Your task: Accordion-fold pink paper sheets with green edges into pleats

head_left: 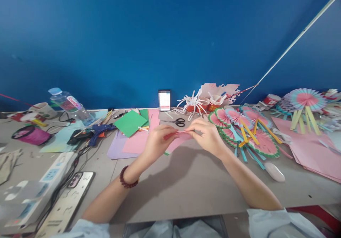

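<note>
OK so the pink paper piece (183, 132) is a narrow, thin-looking bit seen nearly edge-on, too blurry for me to make out any creases.

Setup is a grey bench (181, 192) against a blue wall (170, 36). Going left to right: a magenta holder (33, 134) tipped on its side, a white power strip (53, 181), a tilted plastic bottle (70, 103), a phone in a patterned case (68, 206), a blue glue gun (99, 131), green paper (130, 123) over pink and purple sheets, an upright phone (164, 100), black-handled scissors (180, 122), paper cups with white strips, watermelon-style paper fans (266, 144), a white computer mouse (274, 171), then more pink sheets (314, 153).

The left hand (158, 138), with a beaded bracelet (129, 177) on the wrist, has its fingers pinched on the piece's left end. The right hand (206, 137) has its fingers pinched on the right end. So the piece sits between the two hands, in front of the scissors.
</note>
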Demonstrator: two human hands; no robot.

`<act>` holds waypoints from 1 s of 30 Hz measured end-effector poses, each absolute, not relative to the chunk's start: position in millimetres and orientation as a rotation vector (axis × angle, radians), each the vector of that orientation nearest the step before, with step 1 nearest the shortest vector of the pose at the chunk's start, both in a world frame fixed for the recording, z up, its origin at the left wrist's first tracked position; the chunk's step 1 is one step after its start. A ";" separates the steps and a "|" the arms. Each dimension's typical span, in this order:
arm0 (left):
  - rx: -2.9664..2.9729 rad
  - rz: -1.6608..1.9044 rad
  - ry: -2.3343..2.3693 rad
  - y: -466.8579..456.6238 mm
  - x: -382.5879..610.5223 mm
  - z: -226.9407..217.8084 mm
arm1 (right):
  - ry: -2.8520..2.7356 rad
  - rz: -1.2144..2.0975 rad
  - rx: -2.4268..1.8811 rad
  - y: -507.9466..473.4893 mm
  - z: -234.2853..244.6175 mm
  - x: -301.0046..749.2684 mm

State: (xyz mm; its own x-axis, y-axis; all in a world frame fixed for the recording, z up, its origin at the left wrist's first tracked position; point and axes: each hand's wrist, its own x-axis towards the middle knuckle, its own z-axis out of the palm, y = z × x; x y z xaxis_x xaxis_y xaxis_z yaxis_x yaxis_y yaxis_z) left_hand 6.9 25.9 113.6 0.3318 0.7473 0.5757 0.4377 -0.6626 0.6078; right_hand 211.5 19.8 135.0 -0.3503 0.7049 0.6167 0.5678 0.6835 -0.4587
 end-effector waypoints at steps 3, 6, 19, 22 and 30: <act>2.276 1.235 1.095 29.3 3.7 115.5 | -2.033 0.277 -0.991 22.4 135.1 214.1; 2.280 1.209 1.120 30.0 3.0 116.4 | -2.012 0.332 -1.000 24.8 133.9 215.4; 2.407 1.123 1.122 27.6 5.1 118.1 | -2.028 0.425 -1.040 24.2 136.8 215.7; 2.461 1.139 1.086 27.7 7.4 114.3 | -2.055 0.406 -1.017 23.8 135.7 213.2; 2.483 1.000 1.101 28.4 6.9 113.0 | -2.089 0.416 -1.016 25.8 131.2 211.7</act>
